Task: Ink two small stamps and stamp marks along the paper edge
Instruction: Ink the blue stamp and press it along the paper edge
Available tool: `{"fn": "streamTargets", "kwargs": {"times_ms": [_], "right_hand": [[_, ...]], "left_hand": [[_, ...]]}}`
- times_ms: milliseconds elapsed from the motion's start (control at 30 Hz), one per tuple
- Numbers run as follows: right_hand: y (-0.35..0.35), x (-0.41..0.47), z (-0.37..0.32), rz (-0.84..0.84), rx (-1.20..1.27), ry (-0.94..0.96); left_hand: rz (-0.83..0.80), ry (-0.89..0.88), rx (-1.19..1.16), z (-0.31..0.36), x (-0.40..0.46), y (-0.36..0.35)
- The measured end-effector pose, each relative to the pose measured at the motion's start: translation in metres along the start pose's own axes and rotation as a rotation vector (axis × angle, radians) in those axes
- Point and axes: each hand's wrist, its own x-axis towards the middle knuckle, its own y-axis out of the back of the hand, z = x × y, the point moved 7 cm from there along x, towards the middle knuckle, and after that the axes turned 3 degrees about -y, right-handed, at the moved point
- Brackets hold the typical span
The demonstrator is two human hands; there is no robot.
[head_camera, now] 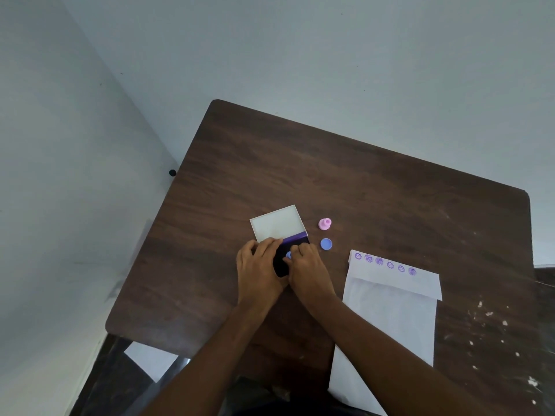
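Right hand (306, 267) pinches the blue stamp (289, 255) on the pad (282, 262); left hand (259, 265) steadies the pad, fingers flat beside it; press straight down, evenly, without sliding.

The light is soft, dim and cool, with a grey-blue cast over the walls (330, 55) and no single bright source in view. Shadows are faint: only a weak, diffuse darkening under the hands (258, 271) and forearms on the desk (375, 181). The white paper (390, 319) at the desk's right side is the brightest area, without glare. The wide lens bends the desk's edges and rounds its corners. Detail is slightly soft throughout, and the stamped marks (386, 263) are smeared and unreadable.
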Motion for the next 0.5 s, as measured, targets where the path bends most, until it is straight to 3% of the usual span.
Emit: {"fn": "streamTargets", "kwargs": {"times_ms": [100,200,333,400,500], "right_hand": [[0.001,0.002,0.002,-0.016,0.013,-0.040],[0.010,0.004,0.013,-0.025,0.219,-0.230],[0.034,-0.010,0.032,0.158,0.549,-0.444],[0.035,-0.020,0.044,0.181,0.890,-0.576],[0.024,-0.029,0.045,-0.003,1.757,-0.735]], "left_hand": [[-0.022,-0.006,0.009,0.001,0.000,0.001],[-0.036,-0.016,0.016,0.001,0.001,0.000],[-0.040,-0.018,-0.020,0.002,-0.001,0.002],[-0.022,-0.034,-0.033,0.005,-0.001,0.007],[0.014,-0.062,-0.052,0.015,-0.001,0.018]]}}
